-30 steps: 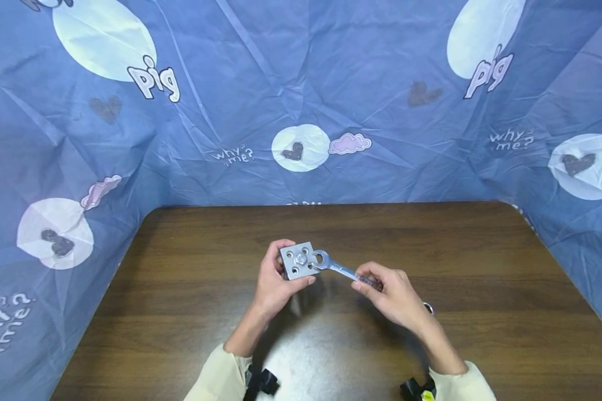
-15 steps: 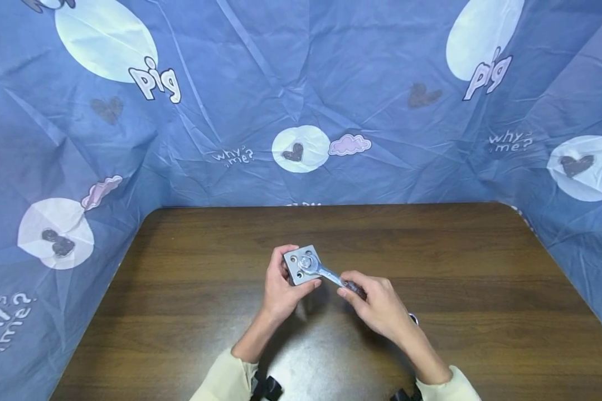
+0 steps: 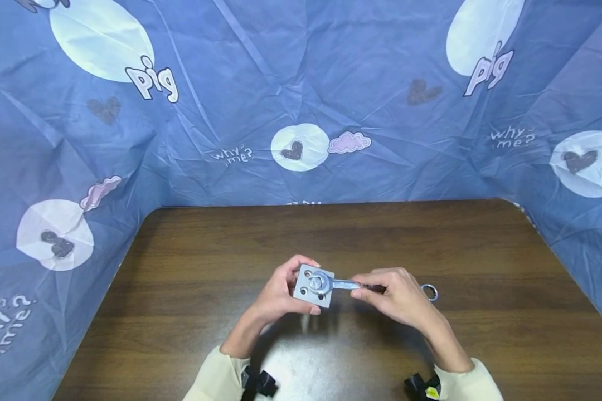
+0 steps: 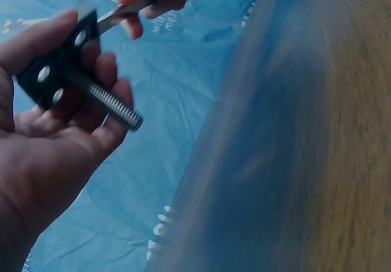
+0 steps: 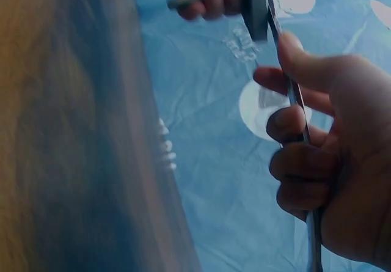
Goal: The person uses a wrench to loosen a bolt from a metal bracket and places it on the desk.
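Note:
My left hand [image 3: 276, 295] grips a square grey metal plate [image 3: 312, 296] by its edges, with the thumb along the near side. Several holes pierce the plate, and a bolt head [image 3: 315, 282] stands at its middle. In the left wrist view the bolt's threaded shank [image 4: 113, 104] sticks out behind, past the curled fingers. A silver wrench [image 3: 345, 284] has one end around the bolt head. My right hand [image 3: 398, 298] holds the wrench handle, thumb and fingers wrapped about it. Past that hand the wrench's ring end [image 3: 430, 292] shows. Both hands are above the table.
Under the hands lies a dark brown wooden table [image 3: 221, 239] with rounded far corners. A blue printed cloth [image 3: 251, 100] hangs behind it and along both sides. Black wrist gear [image 3: 261, 383] sits at each sleeve.
The wrench end has gone from the plate's right side onto the bolt head. Its handle has swung from slanting to nearly level. The plate and left hand have shifted right and nearer.

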Demonstrator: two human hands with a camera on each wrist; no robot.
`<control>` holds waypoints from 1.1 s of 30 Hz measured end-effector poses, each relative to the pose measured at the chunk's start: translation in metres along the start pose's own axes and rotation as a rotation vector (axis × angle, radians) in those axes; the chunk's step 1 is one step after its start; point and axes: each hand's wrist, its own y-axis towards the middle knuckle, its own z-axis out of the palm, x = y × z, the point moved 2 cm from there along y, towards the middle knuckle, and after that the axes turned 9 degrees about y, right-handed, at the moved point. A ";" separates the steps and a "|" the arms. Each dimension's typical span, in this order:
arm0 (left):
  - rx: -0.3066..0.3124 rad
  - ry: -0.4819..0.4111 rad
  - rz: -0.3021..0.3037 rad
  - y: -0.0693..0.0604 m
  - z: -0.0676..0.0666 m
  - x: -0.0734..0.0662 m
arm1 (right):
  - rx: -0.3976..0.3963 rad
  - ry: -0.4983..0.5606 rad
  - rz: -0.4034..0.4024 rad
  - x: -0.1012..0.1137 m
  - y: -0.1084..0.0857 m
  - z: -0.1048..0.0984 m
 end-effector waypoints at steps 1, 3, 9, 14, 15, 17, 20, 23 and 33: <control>0.052 -0.016 -0.007 -0.001 0.001 0.000 | 0.023 0.023 0.005 -0.001 -0.001 -0.002; 0.160 -0.061 -0.023 -0.002 0.003 0.001 | 0.069 0.062 0.009 -0.003 -0.003 -0.005; 0.485 -0.193 -0.074 -0.007 0.014 0.003 | 0.223 0.158 -0.039 -0.003 -0.006 -0.009; 0.745 -0.268 -0.145 -0.011 0.023 0.002 | 0.359 0.221 -0.059 0.005 -0.006 -0.007; 0.785 -0.271 -0.158 -0.012 0.025 0.002 | 0.376 0.223 -0.077 0.007 -0.006 -0.007; 0.836 -0.271 -0.172 -0.013 0.028 0.001 | 0.393 0.234 -0.113 0.010 -0.006 -0.007; 0.853 -0.302 -0.168 -0.013 0.029 0.001 | 0.379 0.263 -0.155 0.012 -0.006 -0.009; 0.795 -0.336 -0.135 -0.012 0.026 -0.001 | 0.321 0.310 -0.166 0.008 -0.007 -0.017; 0.082 -0.181 -0.059 -0.002 0.005 -0.007 | -0.040 0.236 0.151 -0.007 -0.010 -0.032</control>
